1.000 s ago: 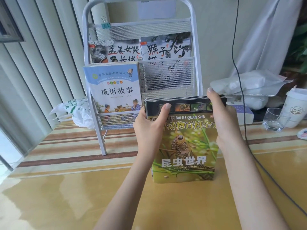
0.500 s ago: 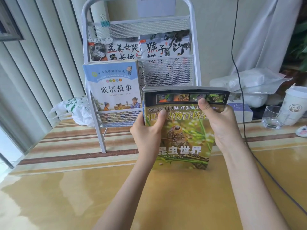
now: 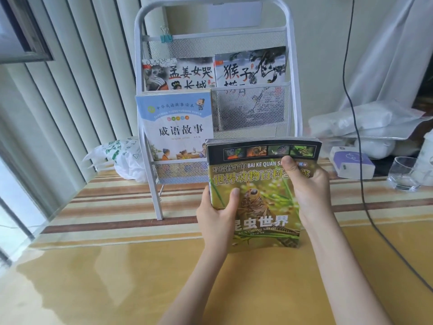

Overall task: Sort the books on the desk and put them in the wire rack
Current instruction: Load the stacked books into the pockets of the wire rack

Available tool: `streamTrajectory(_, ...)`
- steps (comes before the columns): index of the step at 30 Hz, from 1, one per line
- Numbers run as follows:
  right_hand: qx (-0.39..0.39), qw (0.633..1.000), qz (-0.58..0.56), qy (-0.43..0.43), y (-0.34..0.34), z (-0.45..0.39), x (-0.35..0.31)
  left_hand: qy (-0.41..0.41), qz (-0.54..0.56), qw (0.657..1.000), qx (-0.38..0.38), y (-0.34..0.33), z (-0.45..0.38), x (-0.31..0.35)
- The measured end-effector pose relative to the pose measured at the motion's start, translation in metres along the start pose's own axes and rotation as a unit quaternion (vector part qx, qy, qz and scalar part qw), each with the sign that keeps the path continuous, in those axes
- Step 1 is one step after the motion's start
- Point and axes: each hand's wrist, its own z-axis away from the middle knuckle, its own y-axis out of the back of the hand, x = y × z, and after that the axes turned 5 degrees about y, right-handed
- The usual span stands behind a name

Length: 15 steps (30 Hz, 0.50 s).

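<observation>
A stack of thin books with a green insect cover (image 3: pixel 262 181) stands upright above the desk, just in front of the white wire rack (image 3: pixel 290 73). My left hand (image 3: pixel 216 212) grips its left edge, thumb on the cover. My right hand (image 3: pixel 307 184) grips the right side, thumb pressed near the title. The rack's lower left pocket holds a pale blue storybook (image 3: pixel 175 123). Its upper pocket holds two ink-painting books (image 3: pixel 178 75), (image 3: pixel 250 66). The lower right pocket (image 3: pixel 251 109) shows only mesh.
A white plastic bag (image 3: pixel 121 158) lies left of the rack. Right of it are a white padded package (image 3: pixel 360 124), a small purple-and-white box (image 3: pixel 351 165), a glass tumbler (image 3: pixel 404 173) and a black cable (image 3: pixel 356 127). The desk has a striped cloth and a glossy yellow surface (image 3: pixel 117 277).
The stack has come up off the desk and tilted upright toward me. My right hand slid from the top edge to the right side, and my left hand slid lower down the left edge.
</observation>
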Motion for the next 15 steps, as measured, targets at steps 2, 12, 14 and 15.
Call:
streamTrajectory(2, 0.007, 1.0, -0.003, 0.001, -0.005, -0.004, -0.002, -0.004, 0.004, 1.0, 0.009, 0.002, -0.007, 0.005)
streamTrajectory(12, -0.086, 0.984, -0.133, 0.075, -0.064, -0.118, -0.117, -0.193, 0.07, 0.978, 0.024, -0.021, -0.115, 0.157)
streamTrajectory(14, -0.099, 0.984, -0.123, 0.078, -0.073, -0.144, -0.13, -0.208, 0.066, 0.975, 0.036, -0.036, -0.135, 0.169)
streamTrajectory(15, -0.103, 0.985, -0.115, 0.071, -0.075, -0.154, -0.13, -0.209, 0.046, 0.976, 0.033, -0.044, -0.143, 0.168)
